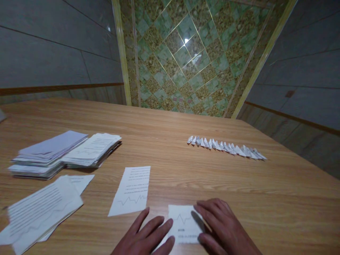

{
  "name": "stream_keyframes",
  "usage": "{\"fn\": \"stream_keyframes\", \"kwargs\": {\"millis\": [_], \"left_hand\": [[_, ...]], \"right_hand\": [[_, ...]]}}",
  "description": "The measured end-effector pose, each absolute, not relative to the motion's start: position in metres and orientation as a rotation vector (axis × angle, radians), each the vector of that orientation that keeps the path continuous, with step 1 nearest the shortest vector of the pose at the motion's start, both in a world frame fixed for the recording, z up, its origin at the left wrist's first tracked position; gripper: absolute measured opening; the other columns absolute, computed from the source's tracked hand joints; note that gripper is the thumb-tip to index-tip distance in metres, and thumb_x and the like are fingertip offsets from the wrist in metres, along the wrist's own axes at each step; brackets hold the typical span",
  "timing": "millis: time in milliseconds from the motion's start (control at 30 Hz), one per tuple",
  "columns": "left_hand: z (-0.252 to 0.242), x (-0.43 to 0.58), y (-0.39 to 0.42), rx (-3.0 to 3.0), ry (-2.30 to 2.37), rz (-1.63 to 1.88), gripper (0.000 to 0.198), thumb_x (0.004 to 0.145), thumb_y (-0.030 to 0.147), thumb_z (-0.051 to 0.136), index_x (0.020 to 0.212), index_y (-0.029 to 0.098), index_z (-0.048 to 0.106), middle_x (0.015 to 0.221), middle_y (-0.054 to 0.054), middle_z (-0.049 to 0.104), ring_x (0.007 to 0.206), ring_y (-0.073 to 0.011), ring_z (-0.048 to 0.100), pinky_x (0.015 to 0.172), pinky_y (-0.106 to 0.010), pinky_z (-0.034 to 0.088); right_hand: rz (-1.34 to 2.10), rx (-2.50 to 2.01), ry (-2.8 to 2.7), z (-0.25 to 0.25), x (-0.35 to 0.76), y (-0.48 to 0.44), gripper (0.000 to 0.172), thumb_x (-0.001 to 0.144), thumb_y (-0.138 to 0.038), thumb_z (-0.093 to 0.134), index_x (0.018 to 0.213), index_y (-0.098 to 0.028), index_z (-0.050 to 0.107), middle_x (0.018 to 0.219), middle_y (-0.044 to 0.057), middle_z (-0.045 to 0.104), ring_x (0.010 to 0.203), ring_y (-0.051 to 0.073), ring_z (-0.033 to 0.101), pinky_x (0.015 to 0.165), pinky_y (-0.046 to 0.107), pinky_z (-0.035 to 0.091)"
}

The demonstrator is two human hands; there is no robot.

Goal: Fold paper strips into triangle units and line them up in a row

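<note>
A small slip of white paper (pixel 183 224), printed with a zigzag line and some text, lies on the table at the bottom centre between my hands. My left hand (pixel 148 233) is at its left edge, fingers spread, with fingertips touching or just beside the paper. Over its right edge rests my right hand (pixel 220 225), fingers stretched out and thumb apart below them, casting a shadow on the slip. A longer printed sheet (pixel 132 189) with lines of text and a zigzag lies flat just beyond my left hand.
Stacked papers (pixel 90 148) and a pile topped by a lavender sheet (pixel 55 141) stand at left. Loose printed sheets (pixel 45 209) overlap nearer. A row of small folded paper pieces (pixel 225 147) runs across the wooden table (pixel 170 141) at right. Tiled walls rise beyond.
</note>
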State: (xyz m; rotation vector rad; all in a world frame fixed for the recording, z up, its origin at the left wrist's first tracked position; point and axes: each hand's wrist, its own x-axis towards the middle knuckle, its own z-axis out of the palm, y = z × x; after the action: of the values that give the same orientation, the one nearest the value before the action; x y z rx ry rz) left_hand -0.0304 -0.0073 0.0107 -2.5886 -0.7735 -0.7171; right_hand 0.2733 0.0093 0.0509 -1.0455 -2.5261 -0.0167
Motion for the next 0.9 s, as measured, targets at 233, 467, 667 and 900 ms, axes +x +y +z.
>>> {"fn": "stream_keyframes", "kwargs": {"millis": [233, 467, 667, 900], "left_hand": [[0.017, -0.011, 0.002, -2.770, -0.943, -0.750, 0.021, 0.089, 0.041, 0.075, 0.096, 0.025, 0.064, 0.108, 0.003, 0.077, 0.104, -0.0230, 0.066, 0.113, -0.044, 0.034], [0.031, 0.019, 0.007, -2.714, -0.904, -0.875, 0.049, 0.111, 0.021, 0.021, 0.087, 0.021, 0.064, 0.074, -0.001, 0.070, 0.062, -0.0196, 0.062, 0.057, -0.032, 0.046], [0.038, 0.012, 0.010, -2.651, -0.826, -1.034, 0.050, 0.113, 0.023, 0.021, 0.096, 0.020, 0.068, 0.084, -0.001, 0.078, 0.072, -0.0134, 0.072, 0.067, -0.022, 0.057], [0.034, 0.008, 0.009, -2.556, -0.729, -0.921, 0.048, 0.113, 0.023, 0.027, 0.099, 0.025, 0.074, 0.102, 0.001, 0.083, 0.090, -0.0150, 0.075, 0.087, -0.026, 0.058]], "right_hand": [[0.137, -1.016, -2.583, 0.051, 0.252, 0.004, 0.015, 0.087, -0.028, 0.073, 0.100, -0.024, 0.066, 0.102, 0.003, 0.072, 0.091, 0.023, 0.062, 0.091, 0.038, 0.045], [0.090, -0.985, -2.535, 0.047, 0.250, 0.001, 0.012, 0.096, -0.026, 0.061, 0.106, -0.023, 0.065, 0.095, 0.004, 0.074, 0.089, 0.023, 0.063, 0.095, 0.038, 0.043], [-0.069, -0.793, -2.456, 0.048, 0.248, 0.006, 0.009, 0.101, -0.024, 0.057, 0.096, -0.022, 0.065, 0.095, 0.001, 0.076, 0.082, 0.019, 0.061, 0.086, 0.034, 0.045], [-0.060, -0.758, -2.488, 0.038, 0.252, 0.008, 0.023, 0.104, -0.018, 0.053, 0.084, -0.022, 0.063, 0.077, -0.001, 0.072, 0.077, 0.017, 0.059, 0.086, 0.036, 0.043]]}}
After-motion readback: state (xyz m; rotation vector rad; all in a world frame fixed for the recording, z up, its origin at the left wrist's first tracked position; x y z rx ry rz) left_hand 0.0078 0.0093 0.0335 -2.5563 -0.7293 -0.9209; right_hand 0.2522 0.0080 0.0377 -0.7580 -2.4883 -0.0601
